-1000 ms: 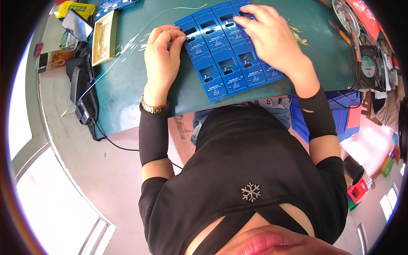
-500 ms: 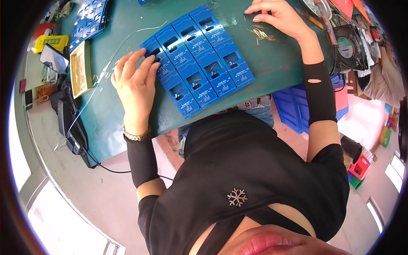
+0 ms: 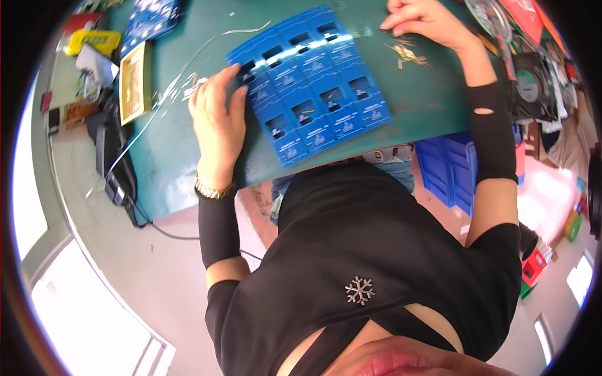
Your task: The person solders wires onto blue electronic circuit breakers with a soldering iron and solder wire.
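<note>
L hand [image 3: 216, 122] on 12 blue packs [image 3: 311, 81]

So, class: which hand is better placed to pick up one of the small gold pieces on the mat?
The right hand: it rests just above the gold pieces, while the left hand lies on the blue cards.

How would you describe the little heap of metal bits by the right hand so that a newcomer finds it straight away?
Start at the green mat and the blue sheet of cards in its middle. Right of that sheet, just below the right hand, lies the heap of metal bits. It is loose, thin and gold-coloured, unlike the flat blue cards.
</note>
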A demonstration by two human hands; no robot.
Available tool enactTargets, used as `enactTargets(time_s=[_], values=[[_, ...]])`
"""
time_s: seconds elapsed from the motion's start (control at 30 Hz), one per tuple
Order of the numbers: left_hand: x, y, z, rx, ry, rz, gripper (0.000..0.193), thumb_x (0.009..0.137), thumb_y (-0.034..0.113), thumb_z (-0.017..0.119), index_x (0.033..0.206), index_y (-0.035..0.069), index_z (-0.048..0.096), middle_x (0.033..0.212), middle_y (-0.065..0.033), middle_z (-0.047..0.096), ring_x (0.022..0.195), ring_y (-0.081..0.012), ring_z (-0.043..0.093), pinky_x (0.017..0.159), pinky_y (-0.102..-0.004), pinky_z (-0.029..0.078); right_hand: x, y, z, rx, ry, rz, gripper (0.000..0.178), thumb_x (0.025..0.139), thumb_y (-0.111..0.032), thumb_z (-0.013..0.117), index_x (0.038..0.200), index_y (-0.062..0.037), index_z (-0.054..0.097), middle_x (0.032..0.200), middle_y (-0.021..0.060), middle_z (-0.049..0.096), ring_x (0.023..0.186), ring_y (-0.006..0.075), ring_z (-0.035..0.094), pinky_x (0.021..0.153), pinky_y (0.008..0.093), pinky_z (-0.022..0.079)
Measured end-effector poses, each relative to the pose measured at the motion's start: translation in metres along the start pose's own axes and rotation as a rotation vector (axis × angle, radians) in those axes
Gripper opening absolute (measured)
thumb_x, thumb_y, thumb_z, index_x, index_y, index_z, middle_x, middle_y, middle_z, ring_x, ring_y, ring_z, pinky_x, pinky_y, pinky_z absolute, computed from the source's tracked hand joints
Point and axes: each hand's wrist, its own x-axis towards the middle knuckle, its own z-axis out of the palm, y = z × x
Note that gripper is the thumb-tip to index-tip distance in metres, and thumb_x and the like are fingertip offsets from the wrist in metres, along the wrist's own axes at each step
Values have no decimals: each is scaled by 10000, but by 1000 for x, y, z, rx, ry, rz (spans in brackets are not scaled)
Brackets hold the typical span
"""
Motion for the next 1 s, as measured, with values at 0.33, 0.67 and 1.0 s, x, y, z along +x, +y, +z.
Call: enactTargets(time_s=[0.33, 0.67, 1.0], values=[[-2, -26, 16, -666, 266, -365, 75, 908, 99, 699, 925, 48, 648, 938, -40, 684, 804, -114, 600, 718, -242, 484, 5, -5, 14, -254, -74, 33, 68, 893, -25, 581, 955, -12, 555, 941, 94, 533, 862, 264, 533, 770, 315, 444], [11, -3, 10, -185, 81, -177, 107, 796, 107, 769, 852, 42, 705, 1080, -90, 637, 963, -274, 617, 808, -349, 496, -2, -13, 19, -263, 277, 100, 29, 821, -15, 646, 840, -7, 625, 828, 120, 589, 785, 276, 616, 715, 333, 487], [12, 8, 20, 266, 133, -19, 82, 860, 144, 700, 898, 113, 635, 1071, -26, 635, 1027, -263, 563, 944, -433, 360, 4, -34, 31, -212, 449, -63, 127, 804, 77, 636, 902, 16, 689, 857, 99, 635, 798, 226, 636, 704, 289, 487]])
